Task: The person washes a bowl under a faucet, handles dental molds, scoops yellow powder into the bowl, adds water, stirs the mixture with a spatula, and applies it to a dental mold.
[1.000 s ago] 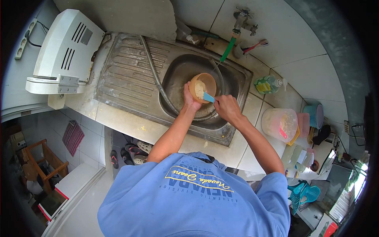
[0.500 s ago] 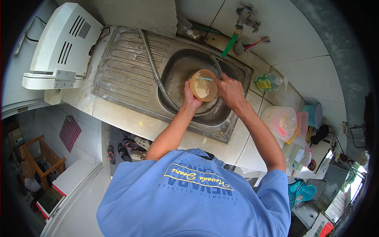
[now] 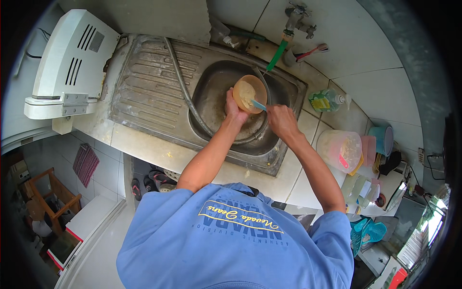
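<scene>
Over the steel sink basin (image 3: 211,86), my left hand (image 3: 235,107) cups an orange bowl (image 3: 261,88) from its left side, tilted somewhat. Pale, powdery or pasty contents (image 3: 246,90) lie inside. My right hand (image 3: 281,120) grips a light-blue flat utensil (image 3: 257,104), probably a scoop or spatula, whose blade reaches into the contents at the bowl's lower right. A grey hose (image 3: 183,82) curves round the basin beneath both hands. A short green hose (image 3: 276,57) hangs from the tap (image 3: 298,21) just behind the bowl.
A ribbed drainboard (image 3: 144,77) lies left, beside a white appliance (image 3: 74,58). On the right stand a green soap bottle (image 3: 323,100), a pink-lidded translucent tub (image 3: 337,147) and a blue container (image 3: 381,140). A toothbrush (image 3: 313,52) leans in a cup behind the sink.
The bowl has risen toward the back of the basin. My right hand went up with the utensil, then came slightly down and toward me, the blade showing again in the contents.
</scene>
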`<state>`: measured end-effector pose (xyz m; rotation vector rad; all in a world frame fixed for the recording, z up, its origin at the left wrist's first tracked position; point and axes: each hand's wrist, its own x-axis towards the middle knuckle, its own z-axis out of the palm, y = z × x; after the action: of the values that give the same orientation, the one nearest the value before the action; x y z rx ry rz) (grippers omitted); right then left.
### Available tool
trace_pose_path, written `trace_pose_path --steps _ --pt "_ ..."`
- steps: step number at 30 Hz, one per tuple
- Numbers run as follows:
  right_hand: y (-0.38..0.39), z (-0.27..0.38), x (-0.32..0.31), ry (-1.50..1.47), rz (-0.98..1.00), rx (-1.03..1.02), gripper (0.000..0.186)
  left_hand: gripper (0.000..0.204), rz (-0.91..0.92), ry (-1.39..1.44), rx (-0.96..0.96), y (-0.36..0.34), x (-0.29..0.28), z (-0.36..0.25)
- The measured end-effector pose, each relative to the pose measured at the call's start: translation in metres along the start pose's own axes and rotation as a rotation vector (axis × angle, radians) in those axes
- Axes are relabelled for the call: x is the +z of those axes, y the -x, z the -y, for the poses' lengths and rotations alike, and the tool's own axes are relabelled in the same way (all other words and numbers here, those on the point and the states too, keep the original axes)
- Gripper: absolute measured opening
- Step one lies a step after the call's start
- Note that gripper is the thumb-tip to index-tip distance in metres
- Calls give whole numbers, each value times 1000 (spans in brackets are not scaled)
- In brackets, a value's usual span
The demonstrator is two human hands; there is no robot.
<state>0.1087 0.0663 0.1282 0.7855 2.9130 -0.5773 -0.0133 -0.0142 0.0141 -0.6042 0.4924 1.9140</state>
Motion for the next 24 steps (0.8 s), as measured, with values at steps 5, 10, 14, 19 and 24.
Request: trace_pose_path --steps 5,10,14,19,24 --pt "-13 19 -16 60 -59 -64 12 52 61 45 -26 6 4 2" --pt "0 16 -22 107 52 -197 11 59 83 9 -60 35 1 -12" --pt "-2 35 -19 246 31 -290 14 61 74 40 -58 30 -9 -8" --pt "-13 32 -36 301 3 -579 31 56 86 -88 -127 37 -1 -26" --pt "-44 -1 -34 361 -104 -431 24 56 73 -43 -168 10 7 -21"
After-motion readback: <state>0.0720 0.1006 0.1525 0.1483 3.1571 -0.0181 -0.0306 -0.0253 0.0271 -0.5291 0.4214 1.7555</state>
